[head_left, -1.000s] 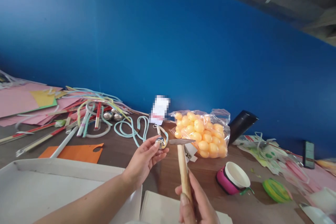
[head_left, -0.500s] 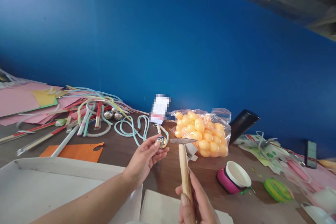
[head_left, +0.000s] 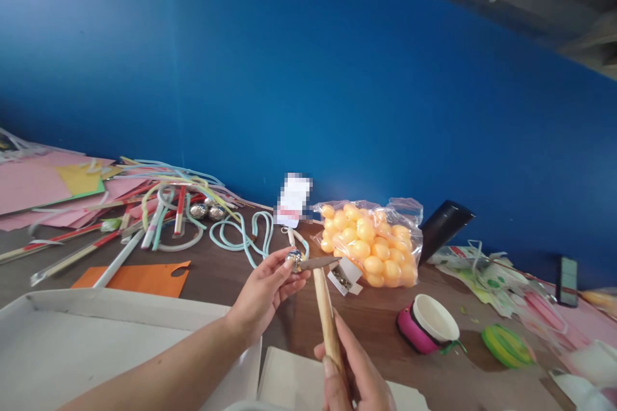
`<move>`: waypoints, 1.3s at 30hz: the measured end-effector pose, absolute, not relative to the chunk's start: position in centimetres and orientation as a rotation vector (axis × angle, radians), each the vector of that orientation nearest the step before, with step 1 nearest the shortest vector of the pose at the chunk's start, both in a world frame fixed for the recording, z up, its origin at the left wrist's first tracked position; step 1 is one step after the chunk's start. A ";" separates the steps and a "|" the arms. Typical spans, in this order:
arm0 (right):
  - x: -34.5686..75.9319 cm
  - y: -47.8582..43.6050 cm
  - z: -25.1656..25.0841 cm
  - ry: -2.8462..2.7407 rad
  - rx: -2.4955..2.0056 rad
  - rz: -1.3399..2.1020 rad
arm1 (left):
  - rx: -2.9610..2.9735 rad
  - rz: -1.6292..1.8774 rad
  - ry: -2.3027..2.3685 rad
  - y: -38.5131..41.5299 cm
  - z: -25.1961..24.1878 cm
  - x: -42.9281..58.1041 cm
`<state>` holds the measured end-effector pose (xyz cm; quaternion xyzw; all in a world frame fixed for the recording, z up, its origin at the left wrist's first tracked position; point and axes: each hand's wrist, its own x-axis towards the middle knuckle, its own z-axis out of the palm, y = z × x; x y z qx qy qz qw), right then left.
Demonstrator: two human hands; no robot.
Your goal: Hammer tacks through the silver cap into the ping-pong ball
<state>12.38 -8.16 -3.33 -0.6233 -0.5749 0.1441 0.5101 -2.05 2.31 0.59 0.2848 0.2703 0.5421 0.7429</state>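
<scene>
My left hand [head_left: 263,292] is raised over the brown table and pinches a small shiny silver bell [head_left: 294,260] between thumb and fingertips. My right hand [head_left: 354,376] is wrapped round the wooden handle of a small hammer [head_left: 324,308] at the bottom of the view. The hammer's metal head [head_left: 315,263] touches the bell from the right. A loop of pale cord lies on the table just behind the bell.
A bag of orange balls [head_left: 369,244] lies right of the hands, with a pink-and-white cup [head_left: 427,324] and a green roll [head_left: 506,347] beyond. A white tray [head_left: 96,340] sits at lower left. Straws, cords, silver bells [head_left: 207,210] and coloured paper [head_left: 48,186] clutter the left.
The hammer has swung left: its head, earlier a little right of the bell, now meets it. My left hand has held still.
</scene>
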 end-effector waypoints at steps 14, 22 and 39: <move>12.8 -8.1 -2.8 -1.305 -1.567 0.444 | 0.615 1.191 0.576 2.5 0.2 -2.1; 13.1 -7.5 -2.8 -1.226 -1.516 0.810 | 0.603 1.316 0.611 2.7 -0.2 -1.9; 13.6 -7.3 -3.4 -1.167 -1.513 1.202 | 0.634 1.316 0.677 2.7 -0.3 -1.8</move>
